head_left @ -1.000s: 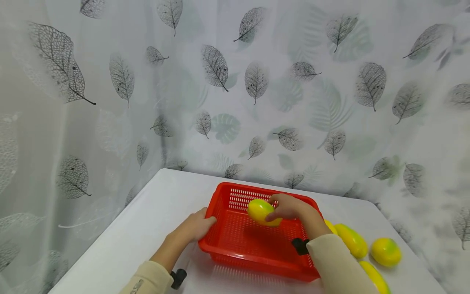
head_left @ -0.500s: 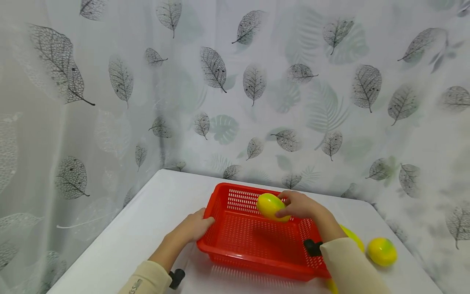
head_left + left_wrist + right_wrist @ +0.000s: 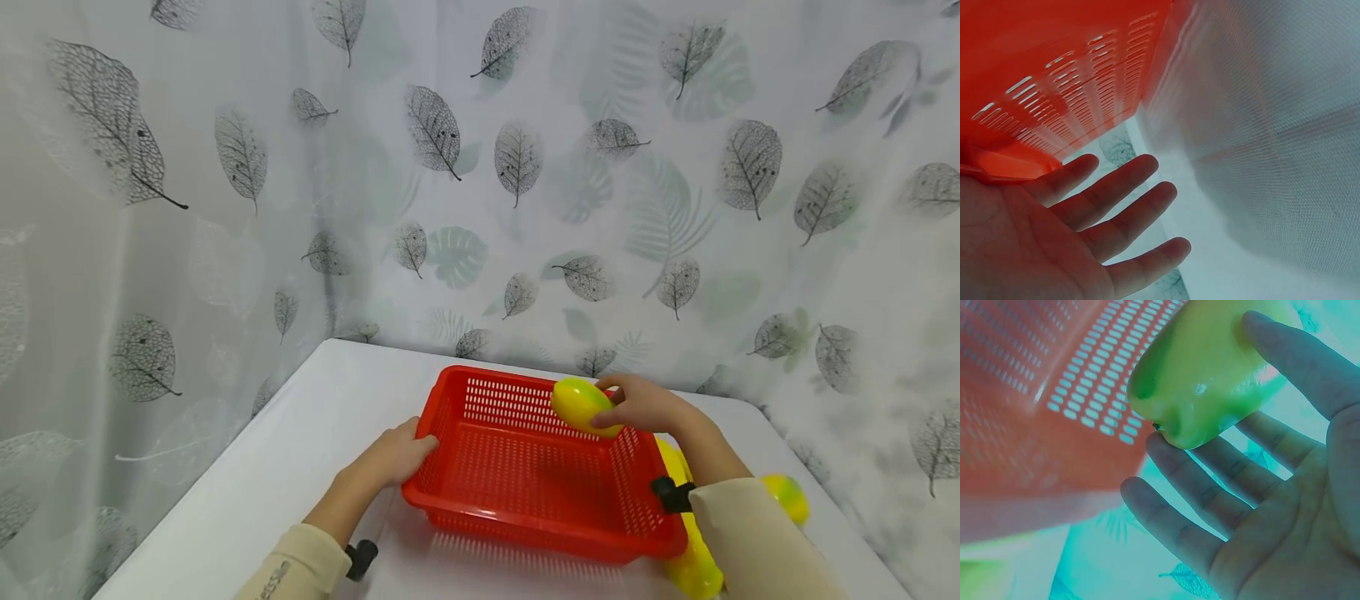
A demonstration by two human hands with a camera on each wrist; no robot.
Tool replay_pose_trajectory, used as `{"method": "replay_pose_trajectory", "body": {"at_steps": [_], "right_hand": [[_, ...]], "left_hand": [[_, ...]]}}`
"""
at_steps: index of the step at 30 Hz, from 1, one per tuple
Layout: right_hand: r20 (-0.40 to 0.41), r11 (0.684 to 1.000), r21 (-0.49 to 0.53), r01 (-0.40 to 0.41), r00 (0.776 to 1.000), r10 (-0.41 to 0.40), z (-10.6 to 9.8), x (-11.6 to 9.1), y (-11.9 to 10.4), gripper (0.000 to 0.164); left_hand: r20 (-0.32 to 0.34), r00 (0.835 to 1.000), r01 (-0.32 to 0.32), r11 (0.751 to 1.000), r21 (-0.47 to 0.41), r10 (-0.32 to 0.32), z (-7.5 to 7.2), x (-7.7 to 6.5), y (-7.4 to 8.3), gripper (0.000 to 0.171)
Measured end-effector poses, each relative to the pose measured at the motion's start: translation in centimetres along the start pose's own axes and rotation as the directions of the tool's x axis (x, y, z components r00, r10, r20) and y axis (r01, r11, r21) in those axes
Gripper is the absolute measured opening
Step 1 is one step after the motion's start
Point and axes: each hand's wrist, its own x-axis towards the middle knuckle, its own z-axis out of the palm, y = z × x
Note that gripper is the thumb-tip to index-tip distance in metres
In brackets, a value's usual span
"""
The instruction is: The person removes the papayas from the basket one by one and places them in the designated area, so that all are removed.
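My left hand point(image 3: 397, 454) holds the left rim of a red plastic basket point(image 3: 517, 527), thumb over the edge. In the left wrist view, the fingers stretch out beside the basket's slotted outer wall point(image 3: 1041, 37). A yellow mango point(image 3: 579, 402) with a green patch is pinched in my right hand point(image 3: 641, 404). It hangs above the back right part of the basket, tilted and apart from the floor. The right wrist view shows the thumb on one side of the mango point(image 3: 1204, 375) and fingers on the other, with its dark stem end visible.
More yellow fruits point(image 3: 696, 567) lie right of the basket, partly hidden by my right forearm. Another yellow-green fruit point(image 3: 787, 497) lies farther right. The white table point(image 3: 360, 375) ends at a leaf-patterned curtain point(image 3: 465, 167) behind it.
My right hand has moved right and slightly up with the mango, from over the basket's middle towards its back right corner. My left hand stays on the rim.
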Motion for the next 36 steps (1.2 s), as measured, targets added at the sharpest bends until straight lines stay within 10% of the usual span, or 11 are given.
{"method": "replay_pose_trajectory", "body": {"at_steps": [36], "right_hand": [[-0.07, 0.974, -0.062, -0.219, 0.974, 0.214, -4.7, -7.6, 9.0, 0.091]], "left_hand": [[0.002, 1.0, 0.001, 1.0, -0.013, -0.001, -0.2, 0.0, 0.1, 0.041]]}}
